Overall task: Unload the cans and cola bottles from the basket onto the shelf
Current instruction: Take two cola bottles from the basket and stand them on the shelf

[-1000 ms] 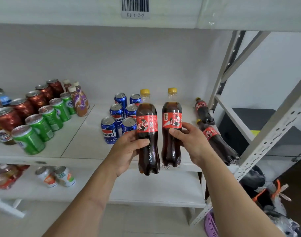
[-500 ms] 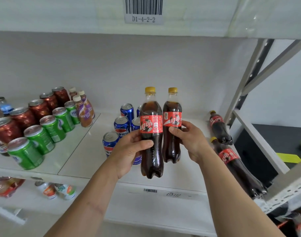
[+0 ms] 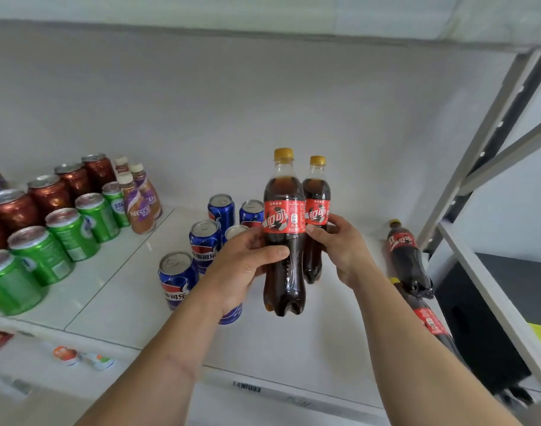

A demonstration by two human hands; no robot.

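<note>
Red labels face me on the two cola bottles I hold upright above the white shelf (image 3: 115, 290). My left hand (image 3: 241, 265) wraps the waist of the near bottle (image 3: 284, 241), thumb across its front; my right hand (image 3: 339, 244) grips the far bottle (image 3: 316, 216) at its label. The two bottles touch side by side, yellow caps up, neither base on the shelf. Just left of them stand blue Pepsi cans (image 3: 203, 241), partly hidden by my left hand. Further left are rows of green cans (image 3: 69, 232) and dark red cans (image 3: 48, 195), with small coffee bottles (image 3: 138, 207) behind. At far right two more cola bottles (image 3: 407, 256) lie on their sides.
</note>
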